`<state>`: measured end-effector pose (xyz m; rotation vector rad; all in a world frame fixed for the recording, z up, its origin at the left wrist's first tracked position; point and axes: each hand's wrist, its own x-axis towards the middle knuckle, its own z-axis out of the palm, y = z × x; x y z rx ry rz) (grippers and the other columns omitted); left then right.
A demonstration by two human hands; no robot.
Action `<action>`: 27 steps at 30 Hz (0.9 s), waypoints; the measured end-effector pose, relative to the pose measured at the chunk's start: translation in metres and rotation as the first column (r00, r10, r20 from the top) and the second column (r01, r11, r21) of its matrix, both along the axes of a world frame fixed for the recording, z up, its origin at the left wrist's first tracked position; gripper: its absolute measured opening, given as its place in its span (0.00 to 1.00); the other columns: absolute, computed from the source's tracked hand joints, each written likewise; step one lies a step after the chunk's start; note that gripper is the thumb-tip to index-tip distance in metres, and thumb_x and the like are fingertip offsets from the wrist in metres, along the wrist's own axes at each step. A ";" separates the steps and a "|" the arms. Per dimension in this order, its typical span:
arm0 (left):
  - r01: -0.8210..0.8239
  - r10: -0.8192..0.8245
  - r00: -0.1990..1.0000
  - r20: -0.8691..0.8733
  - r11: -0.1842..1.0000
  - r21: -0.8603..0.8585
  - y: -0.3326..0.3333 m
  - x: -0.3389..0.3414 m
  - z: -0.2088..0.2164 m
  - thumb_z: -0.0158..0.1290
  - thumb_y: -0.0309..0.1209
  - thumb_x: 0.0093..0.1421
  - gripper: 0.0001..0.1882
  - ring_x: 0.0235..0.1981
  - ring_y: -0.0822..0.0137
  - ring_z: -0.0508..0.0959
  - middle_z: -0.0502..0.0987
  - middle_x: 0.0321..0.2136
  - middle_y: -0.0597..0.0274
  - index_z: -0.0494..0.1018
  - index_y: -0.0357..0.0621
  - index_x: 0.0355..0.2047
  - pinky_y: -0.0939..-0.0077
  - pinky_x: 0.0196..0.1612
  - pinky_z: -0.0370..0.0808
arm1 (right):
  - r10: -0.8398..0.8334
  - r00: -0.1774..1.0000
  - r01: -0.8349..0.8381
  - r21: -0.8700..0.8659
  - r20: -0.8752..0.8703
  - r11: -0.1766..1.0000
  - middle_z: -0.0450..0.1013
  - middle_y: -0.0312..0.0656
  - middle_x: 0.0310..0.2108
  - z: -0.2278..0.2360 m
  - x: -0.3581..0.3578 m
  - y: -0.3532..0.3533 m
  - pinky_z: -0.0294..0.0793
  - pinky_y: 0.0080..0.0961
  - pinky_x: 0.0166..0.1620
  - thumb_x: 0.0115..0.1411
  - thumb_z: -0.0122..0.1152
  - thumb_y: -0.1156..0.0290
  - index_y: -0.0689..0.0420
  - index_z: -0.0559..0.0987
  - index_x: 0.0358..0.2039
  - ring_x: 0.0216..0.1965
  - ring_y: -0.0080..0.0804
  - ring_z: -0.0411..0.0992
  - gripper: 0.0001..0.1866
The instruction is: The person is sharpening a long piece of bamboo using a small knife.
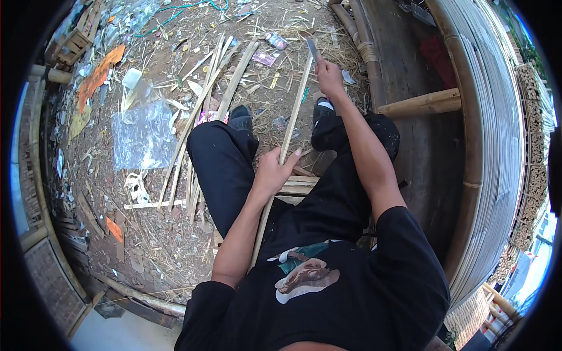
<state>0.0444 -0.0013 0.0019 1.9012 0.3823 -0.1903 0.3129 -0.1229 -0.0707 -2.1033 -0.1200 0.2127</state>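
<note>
A long pale bamboo strip [297, 109] runs from beside my left arm, between my knees, out toward the ground ahead. My left hand [274, 172] is closed round it near my lap, with the thumb pointing off to the right. Farther out, my right hand [330, 78] grips a knife [312, 50] whose grey blade points away from me. The blade lies at the strip's far end; whether it cuts into the strip I cannot tell. My right fingers hide the knife's handle.
Several split bamboo strips [237, 82] lie beyond my left knee. Left of them is a clear plastic sheet [143, 136], with an orange scrap [100, 76] farther off. Shavings and litter cover the dirt. On my right stand a bamboo frame [468, 140] and stacked thin strips [497, 146].
</note>
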 end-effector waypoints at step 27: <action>-0.109 0.111 0.994 0.001 0.973 0.203 0.003 0.054 -0.027 0.54 0.38 0.60 0.17 0.20 0.57 0.76 0.75 0.20 0.46 0.73 0.30 0.32 0.63 0.27 0.70 | 0.281 0.955 -0.263 -0.167 0.097 0.950 0.73 0.58 0.28 0.016 -0.029 0.015 0.68 0.48 0.38 0.67 0.45 0.58 0.61 0.75 0.32 0.33 0.60 0.70 0.19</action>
